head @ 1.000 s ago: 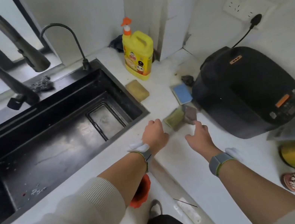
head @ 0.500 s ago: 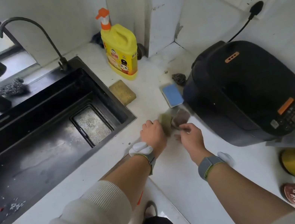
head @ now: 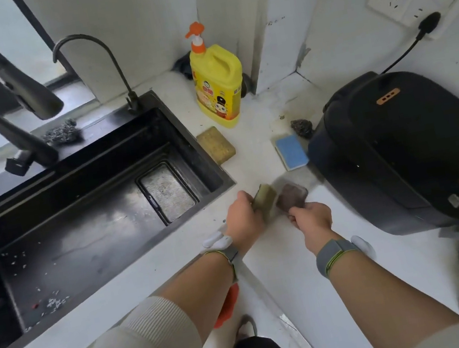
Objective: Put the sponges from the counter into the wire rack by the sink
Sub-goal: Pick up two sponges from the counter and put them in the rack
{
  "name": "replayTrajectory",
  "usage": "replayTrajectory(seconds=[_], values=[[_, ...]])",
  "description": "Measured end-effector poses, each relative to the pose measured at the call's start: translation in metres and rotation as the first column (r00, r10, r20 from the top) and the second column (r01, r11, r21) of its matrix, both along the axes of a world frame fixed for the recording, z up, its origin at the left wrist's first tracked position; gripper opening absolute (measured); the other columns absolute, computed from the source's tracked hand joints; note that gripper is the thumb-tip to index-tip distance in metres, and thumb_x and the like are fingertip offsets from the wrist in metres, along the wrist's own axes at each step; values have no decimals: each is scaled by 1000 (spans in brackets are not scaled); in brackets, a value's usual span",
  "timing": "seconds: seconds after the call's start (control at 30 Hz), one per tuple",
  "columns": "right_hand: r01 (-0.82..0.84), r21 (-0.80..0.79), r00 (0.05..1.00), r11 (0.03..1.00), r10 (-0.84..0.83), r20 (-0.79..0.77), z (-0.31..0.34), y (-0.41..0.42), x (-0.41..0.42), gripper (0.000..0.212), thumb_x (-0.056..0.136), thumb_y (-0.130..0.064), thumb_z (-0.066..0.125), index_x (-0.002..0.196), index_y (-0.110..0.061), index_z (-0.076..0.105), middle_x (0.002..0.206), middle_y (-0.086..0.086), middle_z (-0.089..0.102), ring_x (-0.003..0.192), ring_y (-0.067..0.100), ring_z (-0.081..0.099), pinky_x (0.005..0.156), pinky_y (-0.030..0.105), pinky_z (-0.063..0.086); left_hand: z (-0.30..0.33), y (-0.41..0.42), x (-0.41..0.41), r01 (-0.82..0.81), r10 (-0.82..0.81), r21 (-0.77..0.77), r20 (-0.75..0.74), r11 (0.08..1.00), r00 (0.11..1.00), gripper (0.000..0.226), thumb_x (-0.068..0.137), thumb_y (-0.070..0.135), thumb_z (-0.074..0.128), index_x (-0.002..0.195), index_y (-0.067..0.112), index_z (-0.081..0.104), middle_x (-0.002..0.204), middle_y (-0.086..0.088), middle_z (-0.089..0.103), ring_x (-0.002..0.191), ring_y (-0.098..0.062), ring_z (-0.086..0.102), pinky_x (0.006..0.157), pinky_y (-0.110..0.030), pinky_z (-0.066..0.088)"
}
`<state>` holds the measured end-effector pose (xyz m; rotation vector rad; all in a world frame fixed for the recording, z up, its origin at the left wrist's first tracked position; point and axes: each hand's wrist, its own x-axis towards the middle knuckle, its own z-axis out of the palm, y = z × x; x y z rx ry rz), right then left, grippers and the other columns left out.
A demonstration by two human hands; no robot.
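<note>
From the head view, the left hand is closed on a green sponge. The right hand grips a brown sponge. Both sponges are lifted just above the white counter (near the black sink). A blue sponge and a yellow sponge lie flat on the counter by the soap bottle.

Green sponge & brown sponge held tilted; yellow sponge, blue sponge flat on counter.
</note>
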<state>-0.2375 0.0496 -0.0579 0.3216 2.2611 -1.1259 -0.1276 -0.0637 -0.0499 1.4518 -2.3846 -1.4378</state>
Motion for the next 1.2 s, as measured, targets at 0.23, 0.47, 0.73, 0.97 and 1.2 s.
replayTrajectory(seconds=[0.23,0.47,0.73,0.97,1.2], values=[[-192,-130,981,973,191,-21,33,-30,46,16,85,-7,73,99,-13,69,99,14,77,72,22,68,72,43,62,14,-37,66,-230,248,120,-162,966,955,16,91,10,66,103,16,58,102,-4,64,98,-31,69,83,-48,61],[-303,-369,933,879,352,72,56,-92,145,27,98,3,56,125,-3,54,111,29,71,65,28,75,54,28,62,39,-88,178,-414,519,348,-300,841,800,25,94,-3,63,95,20,53,104,-23,69,84,-34,74,64,-39,63],[-458,-425,859,781,512,15,76,-178,299,36,102,4,51,134,-14,46,99,26,68,51,20,69,51,27,61,59,-151,338,-543,752,540,-317,644,577,25,96,-7,63,98,16,53,100,-21,66,88,-39,72,62,-38,65],[-605,-413,770,681,632,-87,93,-242,450,21,101,3,51,109,-15,46,99,27,70,56,22,72,53,25,59,68,-201,493,-606,824,564,-304,561,479,25,93,-6,62,109,13,59,101,-18,68,81,-28,73,60,-29,64],[-657,-474,686,586,726,-53,96,-304,575,23,101,-6,67,108,-13,46,97,26,72,59,25,72,56,28,62,72,-237,622,-662,855,542,-340,518,392,34,92,-4,63,120,12,55,114,-26,70,84,-32,76,52,-23,57]])
